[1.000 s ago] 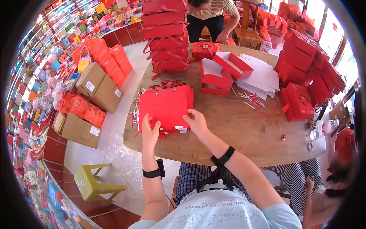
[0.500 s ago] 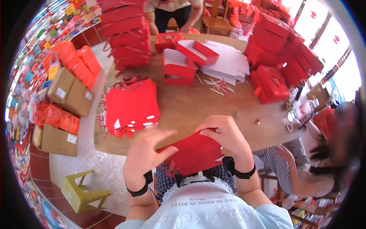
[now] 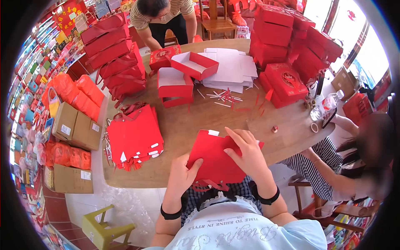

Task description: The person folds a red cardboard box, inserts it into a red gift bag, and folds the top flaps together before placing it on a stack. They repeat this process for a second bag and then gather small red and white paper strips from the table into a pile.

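Note:
A flat red gift box blank (image 3: 216, 160) rests over my lap at the table's near edge, with a red ribbon handle (image 3: 211, 184) at its lower side and a white tab at the top. My left hand (image 3: 183, 174) grips its left edge, thumb on top. Over the right part of the blank lies my right hand (image 3: 246, 155), fingers stretched and thumb apart, touching the surface. To the left is a stack of flat red blanks (image 3: 135, 135) with white tabs and ribbon handles.
Open red boxes (image 3: 175, 85), white card sheets (image 3: 233, 68) and white paper strips (image 3: 225, 96) lie on the wooden table (image 3: 179, 129). Tall red box stacks stand at the back left and right. One person bends across the table; another sits at right. A green stool (image 3: 104, 231) stands lower left.
My left hand has come down onto the left edge of the blank. My right hand has shifted from its top edge onto its face. The blank has turned, and the view has shifted.

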`<state>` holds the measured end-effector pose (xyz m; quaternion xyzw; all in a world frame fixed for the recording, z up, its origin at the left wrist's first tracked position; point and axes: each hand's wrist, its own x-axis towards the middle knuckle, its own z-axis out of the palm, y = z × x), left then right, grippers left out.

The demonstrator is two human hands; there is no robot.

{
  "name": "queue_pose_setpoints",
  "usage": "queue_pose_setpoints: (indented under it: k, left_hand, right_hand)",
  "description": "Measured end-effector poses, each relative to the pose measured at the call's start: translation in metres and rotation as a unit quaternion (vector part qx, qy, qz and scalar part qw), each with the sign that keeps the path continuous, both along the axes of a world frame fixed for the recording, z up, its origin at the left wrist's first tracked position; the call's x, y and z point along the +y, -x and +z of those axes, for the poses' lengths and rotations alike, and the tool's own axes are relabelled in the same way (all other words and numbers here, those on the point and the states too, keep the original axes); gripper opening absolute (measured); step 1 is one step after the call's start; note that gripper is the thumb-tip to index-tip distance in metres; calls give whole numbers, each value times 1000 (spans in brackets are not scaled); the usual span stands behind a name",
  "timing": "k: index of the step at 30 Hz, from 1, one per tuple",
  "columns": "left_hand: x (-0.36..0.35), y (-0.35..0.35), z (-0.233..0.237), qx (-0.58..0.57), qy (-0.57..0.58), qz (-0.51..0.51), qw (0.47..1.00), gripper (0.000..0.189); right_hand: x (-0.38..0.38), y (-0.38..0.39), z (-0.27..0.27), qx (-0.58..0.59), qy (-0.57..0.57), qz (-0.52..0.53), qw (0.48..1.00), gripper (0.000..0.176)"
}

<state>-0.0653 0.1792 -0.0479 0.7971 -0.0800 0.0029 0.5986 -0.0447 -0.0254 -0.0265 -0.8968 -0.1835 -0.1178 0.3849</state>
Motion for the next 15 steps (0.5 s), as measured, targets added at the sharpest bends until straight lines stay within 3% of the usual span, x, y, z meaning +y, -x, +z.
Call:
queue_pose_setpoints:
  k: [6,8,10,12,13,14,15]
  left_hand:
    - [-1,5,-20,15,16,68,997,18]
    - [0,7,-19,17,13,67,998,18]
    - [6,12,-17,24,8,65,998,18]
    - [13,18,-13,78,-57,-6,995,17]
    - [12,22,-8,79,-57,-7,995,17]
    - [10,25,-3,112,-8,-28,993,18]
    - [9,26,-1,142,41,-49,988,18]
  right_hand:
    - [9,5,-9,-161,79,-54,982,40]
    - [8,6,-20,-125,-15,17,992,33]
    - [-1,7,-10,-54,-20,24,998,30]
    - [-16,2,7,204,-57,108,971,25]
    - [-23,-3,8,257,-64,171,949,21]
    - [-27,-7,7,258,-65,169,949,21]
    - [-31,-11,5,302,-32,231,924,20]
